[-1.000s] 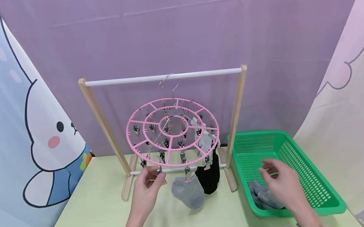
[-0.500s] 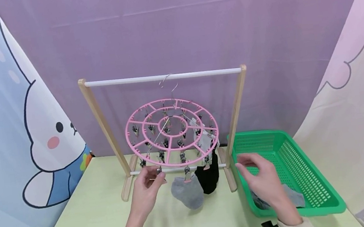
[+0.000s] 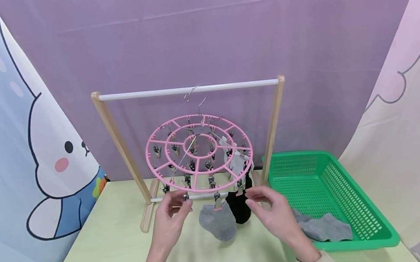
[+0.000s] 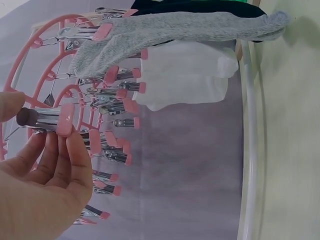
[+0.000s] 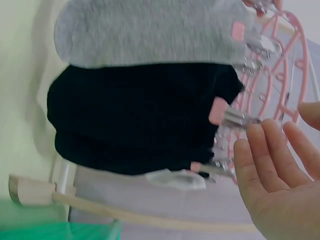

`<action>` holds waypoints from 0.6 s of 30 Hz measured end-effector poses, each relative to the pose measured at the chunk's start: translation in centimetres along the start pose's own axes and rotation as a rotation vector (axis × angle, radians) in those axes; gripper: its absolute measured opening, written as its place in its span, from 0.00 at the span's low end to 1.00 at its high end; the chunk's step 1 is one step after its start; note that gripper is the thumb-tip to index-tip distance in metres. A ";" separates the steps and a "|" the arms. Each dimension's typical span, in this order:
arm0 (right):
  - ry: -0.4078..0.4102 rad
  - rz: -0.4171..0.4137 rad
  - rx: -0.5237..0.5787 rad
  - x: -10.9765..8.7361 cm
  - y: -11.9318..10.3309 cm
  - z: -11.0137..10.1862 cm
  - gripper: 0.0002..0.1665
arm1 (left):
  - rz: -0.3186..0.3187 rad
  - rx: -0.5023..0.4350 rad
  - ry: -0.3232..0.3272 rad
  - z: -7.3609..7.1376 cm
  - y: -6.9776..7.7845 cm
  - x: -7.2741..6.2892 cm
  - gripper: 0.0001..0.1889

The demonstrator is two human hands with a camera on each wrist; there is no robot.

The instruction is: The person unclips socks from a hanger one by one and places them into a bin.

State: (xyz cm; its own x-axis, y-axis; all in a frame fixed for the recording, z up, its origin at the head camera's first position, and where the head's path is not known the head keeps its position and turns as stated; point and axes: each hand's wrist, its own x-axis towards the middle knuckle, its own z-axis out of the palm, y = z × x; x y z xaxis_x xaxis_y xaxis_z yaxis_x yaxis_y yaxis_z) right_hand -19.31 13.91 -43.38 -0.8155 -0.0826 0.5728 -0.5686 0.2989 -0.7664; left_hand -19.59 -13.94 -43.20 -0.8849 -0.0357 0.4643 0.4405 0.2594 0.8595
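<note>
My left hand (image 3: 169,221) pinches a metal clip (image 4: 46,120) with pink tips at the front of the pink round drying hanger (image 3: 197,190). Its thumb lies on one side of the clip and the fingers on the other; the clip's tips hold no sock. A grey sock (image 3: 218,222) hangs from a clip between my hands. Beside it hangs a black sock (image 5: 135,117), with a white sock (image 4: 185,75) further back. My right hand (image 3: 277,216) has loosely bent fingers with nothing in them, close to the clip (image 5: 232,118) on the black sock.
The hanger hooks onto the white rail (image 3: 228,86) of a wooden stand (image 3: 117,142). On the right a green basket (image 3: 364,199) holds crumpled grey socks (image 3: 326,227). A purple curtain (image 3: 183,42) covers the back.
My right hand has moved left, from over the green basket to beside the black sock, uncovering the grey socks. The left hand keeps its pinch on the clip and barely moves.
</note>
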 end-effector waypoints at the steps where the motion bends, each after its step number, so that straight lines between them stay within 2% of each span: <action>1: -0.009 0.001 0.014 0.0 0.0 0.3 0.11 | 0.006 0.002 0.002 0.0 0.0 0.0 0.14; 7: -0.065 0.039 0.065 0.1 0.1 1.9 0.13 | 0.024 0.013 0.020 0.0 0.1 -0.1 0.14; 13: -0.108 0.036 0.103 0.1 0.3 2.9 0.13 | 0.040 0.011 0.049 0.1 0.4 -0.2 0.14; 15: -0.122 0.033 0.111 0.1 0.5 3.2 0.13 | 0.072 0.019 0.078 0.1 0.5 -0.3 0.13; 18: -0.153 0.050 0.130 0.3 0.4 3.6 0.14 | 0.170 0.034 0.143 0.0 0.6 -0.4 0.12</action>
State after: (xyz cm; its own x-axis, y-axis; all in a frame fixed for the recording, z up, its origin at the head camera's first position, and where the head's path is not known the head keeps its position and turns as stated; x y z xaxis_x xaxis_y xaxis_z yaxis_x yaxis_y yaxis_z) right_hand -20.13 10.63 -44.60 -0.8443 -0.2170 0.4899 -0.5280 0.1815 -0.8296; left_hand -18.91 -13.73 -42.85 -0.7669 -0.1247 0.6295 0.5738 0.3059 0.7597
